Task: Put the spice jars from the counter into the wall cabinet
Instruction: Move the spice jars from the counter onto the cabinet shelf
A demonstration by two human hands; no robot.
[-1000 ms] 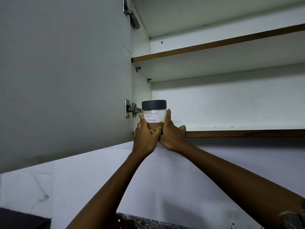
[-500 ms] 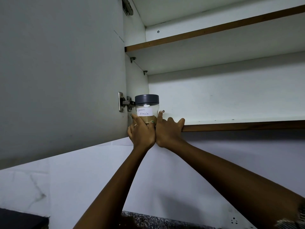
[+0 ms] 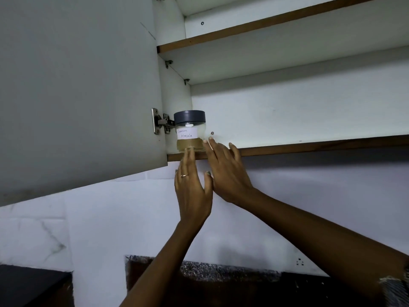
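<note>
One spice jar [image 3: 190,132], labelled Garam Masala, now stands alone at the left end of the wall cabinet's bottom shelf [image 3: 309,145], beside the open door [image 3: 77,85]. Both hands have let go: left hand [image 3: 192,187] flat with straight fingers, right hand [image 3: 228,171] spread; a second ago they gripped it.

Spice jar [image 3: 190,133]: formerly gripped aloft at shelf edge, now standing on bottom shelf [image 3: 309,144], far-left corner. Left hand [image 3: 192,187]: grip released, fingers straightened, fingertips at jar base. Right hand [image 3: 228,171]: grip released, fingers extended beside jar.
</note>
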